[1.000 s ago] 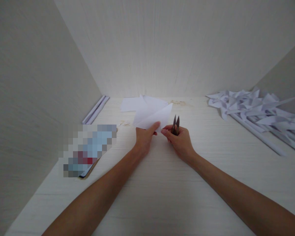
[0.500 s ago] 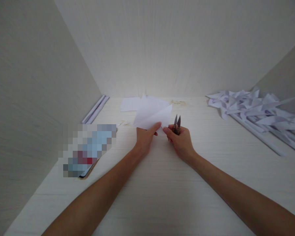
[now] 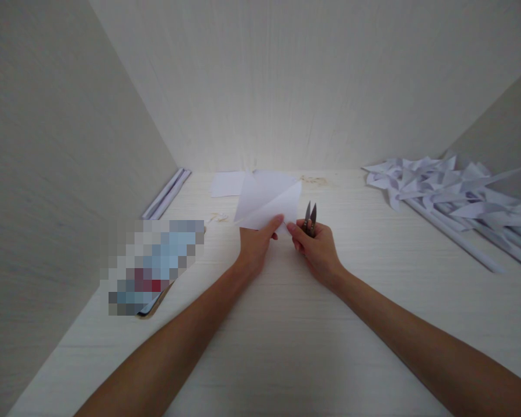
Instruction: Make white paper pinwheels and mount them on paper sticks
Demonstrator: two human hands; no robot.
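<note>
A creased white sheet of paper (image 3: pixel 264 200) is pinched at its near edge by my left hand (image 3: pixel 258 243), thumb on top. My right hand (image 3: pixel 316 249) is closed around a pair of small thread snips (image 3: pixel 310 217), whose two blades point up and away from me, slightly apart. The thumb and a finger of that same hand meet at the paper's near right corner, close to the left thumb. Whether they grip the corner firmly is too small to tell.
A smaller white paper piece (image 3: pixel 226 183) lies behind the sheet. Rolled paper sticks (image 3: pixel 167 194) rest at the left wall. A blurred-out, phone-like object (image 3: pixel 160 266) lies left of my forearm. Paper pinwheels (image 3: pixel 434 185) on paper sticks are heaped at right. Small scraps (image 3: pixel 218 218) dot the table.
The sheet's right side has tilted slightly, and the snips' blades sit a little further left. Both hands keep nearly the same place and grip.
</note>
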